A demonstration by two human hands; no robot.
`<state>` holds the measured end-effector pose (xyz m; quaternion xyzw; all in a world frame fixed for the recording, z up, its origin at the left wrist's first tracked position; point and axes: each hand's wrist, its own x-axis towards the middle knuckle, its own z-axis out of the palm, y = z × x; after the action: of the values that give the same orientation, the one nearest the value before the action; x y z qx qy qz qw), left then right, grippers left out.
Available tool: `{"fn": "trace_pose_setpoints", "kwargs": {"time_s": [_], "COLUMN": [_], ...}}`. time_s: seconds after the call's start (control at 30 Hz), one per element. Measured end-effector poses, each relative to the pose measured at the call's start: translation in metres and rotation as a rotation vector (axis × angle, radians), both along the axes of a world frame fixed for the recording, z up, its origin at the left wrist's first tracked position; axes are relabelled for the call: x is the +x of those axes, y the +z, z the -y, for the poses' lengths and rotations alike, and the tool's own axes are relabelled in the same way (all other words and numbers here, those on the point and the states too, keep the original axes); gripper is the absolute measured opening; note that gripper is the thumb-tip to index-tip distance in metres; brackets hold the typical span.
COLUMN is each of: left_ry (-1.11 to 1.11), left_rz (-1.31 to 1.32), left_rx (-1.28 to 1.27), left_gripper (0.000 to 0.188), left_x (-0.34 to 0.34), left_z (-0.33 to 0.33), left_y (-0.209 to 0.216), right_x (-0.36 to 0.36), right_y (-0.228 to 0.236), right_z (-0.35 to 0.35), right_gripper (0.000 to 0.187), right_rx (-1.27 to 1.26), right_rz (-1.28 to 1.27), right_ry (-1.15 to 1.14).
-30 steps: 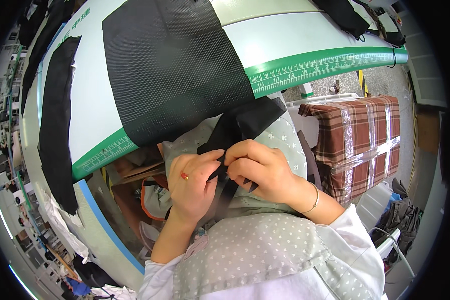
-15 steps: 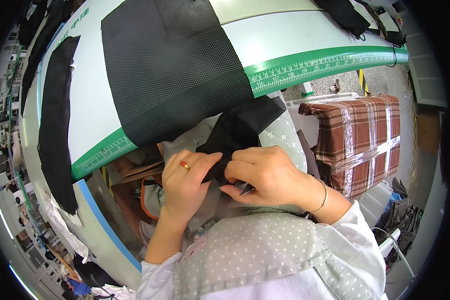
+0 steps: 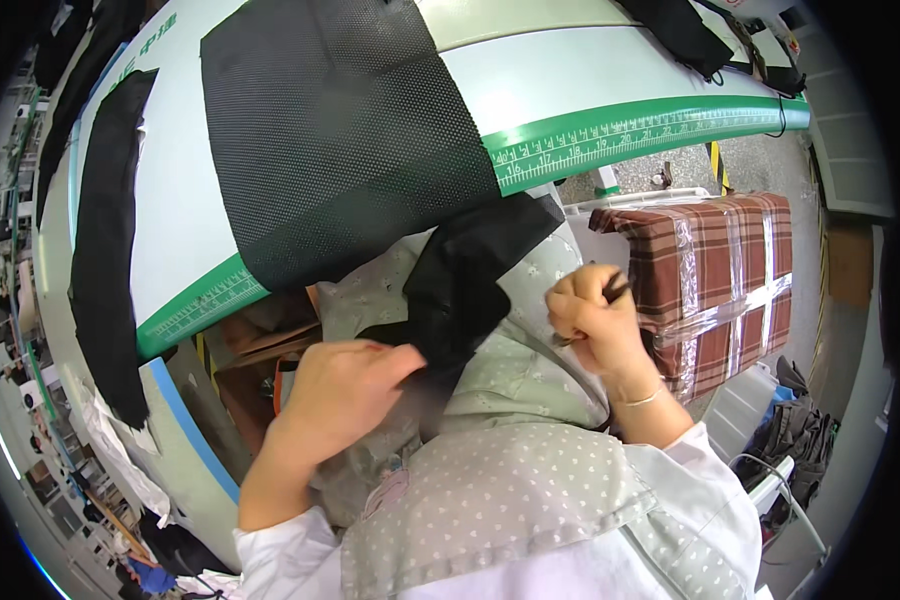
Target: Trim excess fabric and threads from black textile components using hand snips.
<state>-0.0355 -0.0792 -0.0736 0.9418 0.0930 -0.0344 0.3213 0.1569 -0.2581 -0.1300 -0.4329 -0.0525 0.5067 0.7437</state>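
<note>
Over my lap hangs a piece of black cloth [image 3: 460, 290], folded and creased, its upper end by the table edge. My left hand [image 3: 345, 400] is closed at the cloth's left side, fingertips pinching it; motion blurs them a little. To the right, apart from the cloth, my right hand [image 3: 595, 315] is curled into a fist. Out of that fist pokes a small dark tool [image 3: 617, 289] that looks like thread snips, mostly covered by the fingers. A large black mesh-textured panel [image 3: 340, 150] lies on the table and droops over its front edge.
The white table [image 3: 550, 80] has a green ruler edge [image 3: 650, 135]. A long black strip [image 3: 110, 250] lies on its left, and more black pieces [image 3: 685, 40] lie at far right. On the right stands a brown plaid bundle [image 3: 720, 290] wrapped in clear tape. A brown carton [image 3: 260, 345] sits under the table.
My hands have parted: the right has moved right and up, off the cloth, with the dark tool in its fist. The left has shifted left and slightly down. The cloth hangs more loosely.
</note>
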Motion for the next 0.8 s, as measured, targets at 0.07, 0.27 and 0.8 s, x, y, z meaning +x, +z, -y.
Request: {"fn": "trace_pose_setpoints", "kwargs": {"time_s": [0.07, 0.27, 0.8], "left_ry": [0.024, 0.125, 0.239], "left_rz": [-0.002, 0.150, 0.277], "left_rx": [-0.102, -0.096, -0.271], "left_gripper": [0.032, 0.027, 0.012], "left_x": [-0.004, 0.007, -0.005], "left_z": [-0.003, -0.006, 0.007], "left_y": [0.011, 0.016, 0.032], "right_x": [0.000, 0.002, 0.075], "right_y": [-0.006, 0.009, -0.052], "right_z": [0.012, -0.003, 0.045], "right_gripper": [0.043, 0.032, 0.008], "right_rx": [-0.124, -0.290, -0.571], "right_rz": [0.563, 1.524, 1.830], "right_ry": [0.187, 0.318, 0.387]}}
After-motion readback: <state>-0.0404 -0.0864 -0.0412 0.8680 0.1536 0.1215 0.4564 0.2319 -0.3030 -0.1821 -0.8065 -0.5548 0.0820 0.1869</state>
